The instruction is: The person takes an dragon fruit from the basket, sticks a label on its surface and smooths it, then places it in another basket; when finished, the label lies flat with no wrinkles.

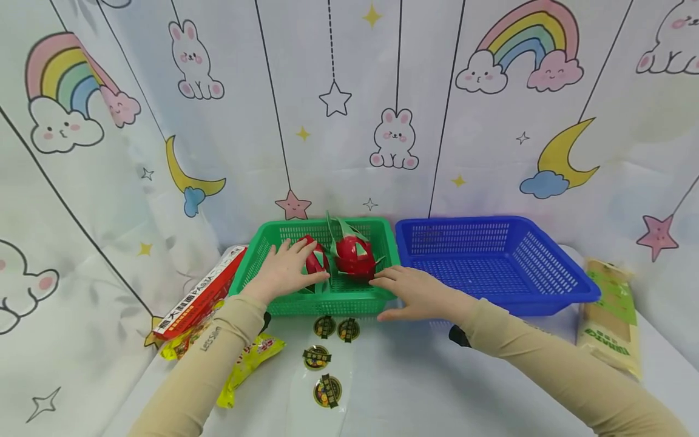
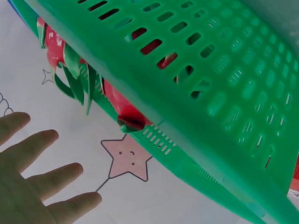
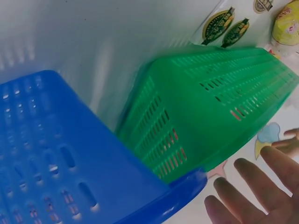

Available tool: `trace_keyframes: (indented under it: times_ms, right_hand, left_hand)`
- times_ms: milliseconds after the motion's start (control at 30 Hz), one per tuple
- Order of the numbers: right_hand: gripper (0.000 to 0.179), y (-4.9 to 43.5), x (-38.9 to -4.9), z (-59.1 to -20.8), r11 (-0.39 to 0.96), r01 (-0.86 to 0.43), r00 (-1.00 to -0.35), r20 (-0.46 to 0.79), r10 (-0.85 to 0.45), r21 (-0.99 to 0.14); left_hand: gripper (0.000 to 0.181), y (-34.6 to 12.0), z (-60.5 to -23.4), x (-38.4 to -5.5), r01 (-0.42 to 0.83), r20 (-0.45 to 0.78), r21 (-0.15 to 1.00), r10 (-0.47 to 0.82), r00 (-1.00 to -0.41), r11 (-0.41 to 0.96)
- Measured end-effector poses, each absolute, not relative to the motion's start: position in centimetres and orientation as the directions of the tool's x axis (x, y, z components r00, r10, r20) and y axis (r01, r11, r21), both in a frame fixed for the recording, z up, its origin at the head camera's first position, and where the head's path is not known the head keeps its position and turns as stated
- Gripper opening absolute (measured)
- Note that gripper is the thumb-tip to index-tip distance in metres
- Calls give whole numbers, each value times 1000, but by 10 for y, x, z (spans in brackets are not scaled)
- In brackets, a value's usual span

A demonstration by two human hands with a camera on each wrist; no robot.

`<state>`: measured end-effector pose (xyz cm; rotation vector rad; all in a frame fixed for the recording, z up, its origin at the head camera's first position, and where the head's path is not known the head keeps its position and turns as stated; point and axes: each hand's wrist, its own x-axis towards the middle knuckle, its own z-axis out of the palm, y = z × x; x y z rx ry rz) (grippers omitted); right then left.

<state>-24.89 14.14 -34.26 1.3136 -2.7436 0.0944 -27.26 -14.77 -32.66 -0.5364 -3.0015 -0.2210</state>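
Note:
Two red dragon fruits lie in a green plastic basket [image 1: 333, 305]. The right-hand dragon fruit [image 1: 355, 258] has long green leaf tips; the other dragon fruit [image 1: 312, 262] is partly covered by my left hand [image 1: 281, 270]. That hand hovers over the basket's left side with spread fingers, and in the left wrist view its fingers [image 2: 56, 179] touch nothing. My right hand [image 1: 417, 293] is at the basket's front right corner, fingers extended toward the fruit. Whether its fingertips touch the rim cannot be made out. Neither hand holds anything.
A blue basket [image 1: 494, 298] adjoins the green one on the right. Left are a red pasta box [image 1: 202, 294] and yellow snack packets [image 1: 253, 361]. Round dark stickers on a clear strip [image 1: 314, 400] lie in front. A beige-green bag [image 1: 611, 321] stands far right; a printed curtain [image 1: 349, 60] hangs behind.

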Motion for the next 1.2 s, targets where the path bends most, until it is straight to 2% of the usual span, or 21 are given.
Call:
trace_keyframes:
  times_ms: [433, 633, 867, 1200]
  right_hand:
    - [58, 126, -250, -351, 635, -773, -635, 54, -771, -19]
    - [54, 121, -249, -354, 663, -747, -664, 26, -747, -40]
    - [45, 119, -251, -356, 655, -756, -655, 53, -754, -9]
    - [34, 117, -252, -359, 643, -766, -642, 96, -761, -23]
  left_hand:
    - [79, -141, -314, -285, 333, 98, 128, 322, -942, 934]
    - [80, -140, -312, -291, 334, 89, 137, 324, -942, 933]
    - [80, -140, -311, -299, 310, 63, 151, 304, -951, 939]
    - [81, -141, -315, -314, 253, 4, 200, 258, -966, 947]
